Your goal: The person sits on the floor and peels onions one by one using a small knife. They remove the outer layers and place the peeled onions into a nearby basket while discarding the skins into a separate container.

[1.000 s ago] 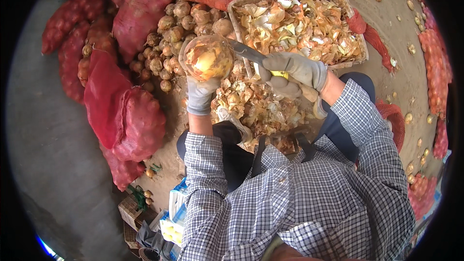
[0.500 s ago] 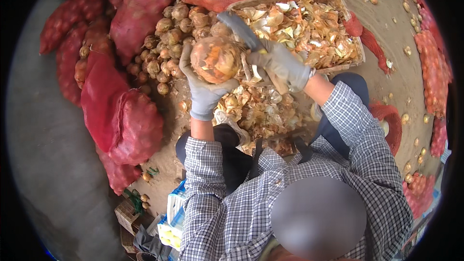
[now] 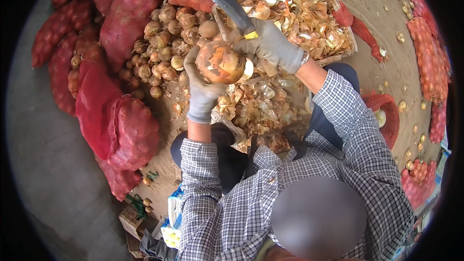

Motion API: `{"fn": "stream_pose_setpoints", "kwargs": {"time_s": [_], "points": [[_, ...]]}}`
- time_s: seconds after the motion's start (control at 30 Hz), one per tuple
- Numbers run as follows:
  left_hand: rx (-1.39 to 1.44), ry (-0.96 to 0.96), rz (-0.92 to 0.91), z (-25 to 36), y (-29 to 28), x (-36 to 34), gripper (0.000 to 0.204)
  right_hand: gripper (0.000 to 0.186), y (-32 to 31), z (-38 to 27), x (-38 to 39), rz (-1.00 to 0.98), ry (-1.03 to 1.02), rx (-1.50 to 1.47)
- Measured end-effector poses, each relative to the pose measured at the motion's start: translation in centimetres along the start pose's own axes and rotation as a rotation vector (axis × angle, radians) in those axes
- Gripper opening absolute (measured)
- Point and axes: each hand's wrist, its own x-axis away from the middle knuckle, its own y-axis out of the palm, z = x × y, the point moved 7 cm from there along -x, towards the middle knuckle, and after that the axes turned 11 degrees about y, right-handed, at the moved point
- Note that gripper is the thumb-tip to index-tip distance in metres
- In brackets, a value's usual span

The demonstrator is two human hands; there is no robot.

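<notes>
In my gloved left hand [image 3: 202, 95] rests a large onion [image 3: 220, 62], its brown skin patchy and partly flaked. The fingers cup it from the left and below. My gloved right hand [image 3: 277, 47] is wrapped round the handle of a knife [image 3: 228, 7] with a broad dark blade and a yellow band by the grip. The blade points up and left, apart from the onion. Close to the onion's upper right side are my right fingertips; whether they touch it is hard to tell. A pale strip of peel [image 3: 248, 69] shows at the onion's right edge.
Whole onions [image 3: 166, 38] are heaped ahead to the left, beside full red mesh sacks [image 3: 129, 17]. A crate [image 3: 333, 60] of onion skins stands ahead right. More loose skins [image 3: 266, 99] lie below my hands. Red netting [image 3: 365, 34] and scattered onions [image 3: 401, 106] are on the right.
The knife blade has lifted away from the onion's top, up and left. The onion has shifted slightly right in the picture, still in my left hand, and a peel strip now shows beside it.
</notes>
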Motion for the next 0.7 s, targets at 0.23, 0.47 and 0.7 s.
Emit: {"fn": "stream_pose_setpoints", "kwargs": {"time_s": [0.23, 0.47, 0.7], "points": [[0.828, -0.518, -0.149, -3.8, 1.3, 1.6, 0.092, 0.05, -0.8, 0.3, -1.0, 0.076, -0.224, 0.377], [0.569, -0.381, -0.013, -5.3, 0.7, 0.7, 0.072, 0.046, -0.1, -0.3, -0.1, 0.219, -0.355, 0.664], [0.61, -0.419, 0.19, -7.0, -0.7, 0.5, 0.06, 0.031, 2.2, -0.6, 2.7, 0.086, -0.167, 0.62]]}}
